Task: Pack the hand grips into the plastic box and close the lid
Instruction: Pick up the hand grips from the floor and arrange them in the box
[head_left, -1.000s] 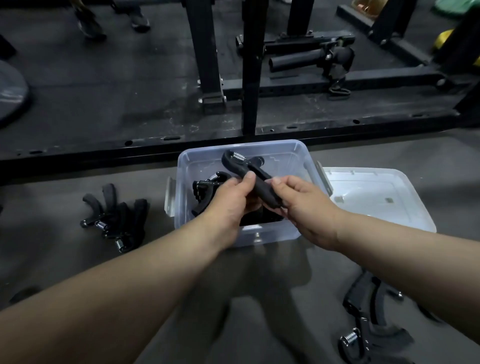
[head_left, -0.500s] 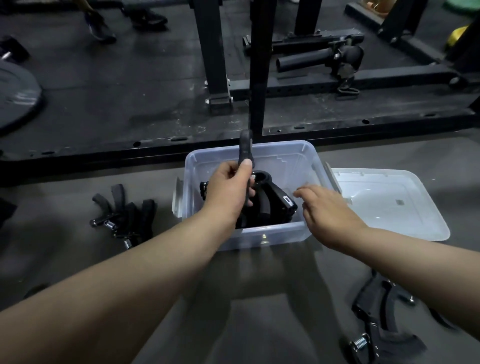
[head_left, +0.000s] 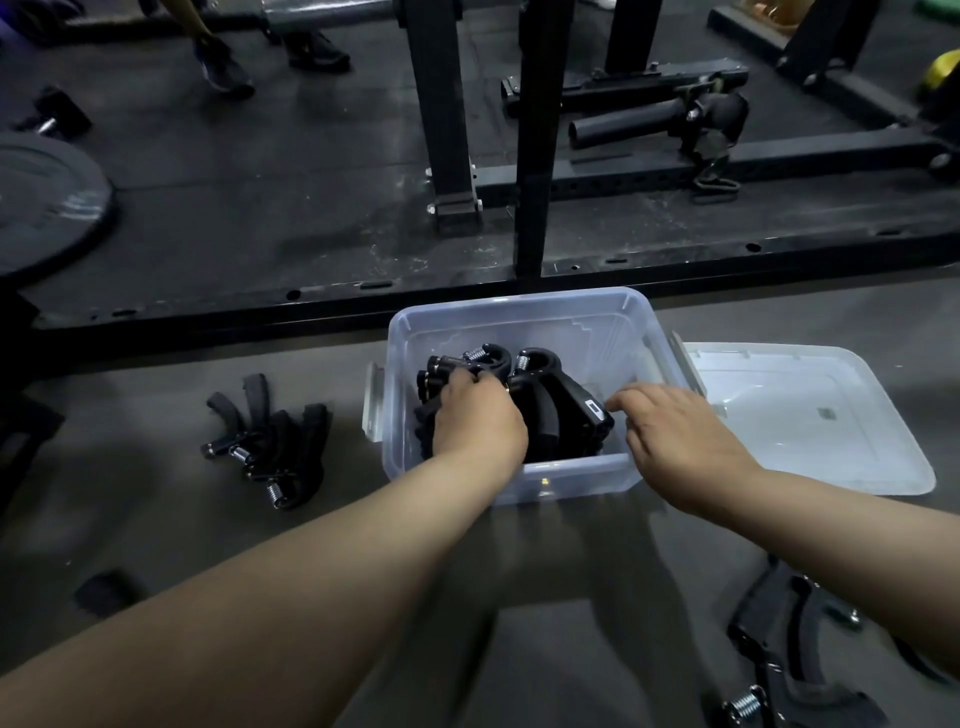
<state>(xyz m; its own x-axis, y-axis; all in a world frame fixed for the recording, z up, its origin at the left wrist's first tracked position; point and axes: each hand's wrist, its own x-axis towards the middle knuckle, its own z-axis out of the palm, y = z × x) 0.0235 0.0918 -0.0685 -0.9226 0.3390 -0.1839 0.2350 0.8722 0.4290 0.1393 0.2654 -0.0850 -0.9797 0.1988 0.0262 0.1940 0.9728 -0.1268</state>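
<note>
The left hand (head_left: 480, 415) grips the hand grips (head_left: 550, 410) inside the plastic box (head_left: 519, 317), while the right hand (head_left: 680, 441) hovers open at its rim.

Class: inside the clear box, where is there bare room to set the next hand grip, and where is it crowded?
Free: the plastic box's far strip behind the packed hand grips, and its right end by the right hand. Crowded: the near-left part, where the left hand presses among the grips.
</note>
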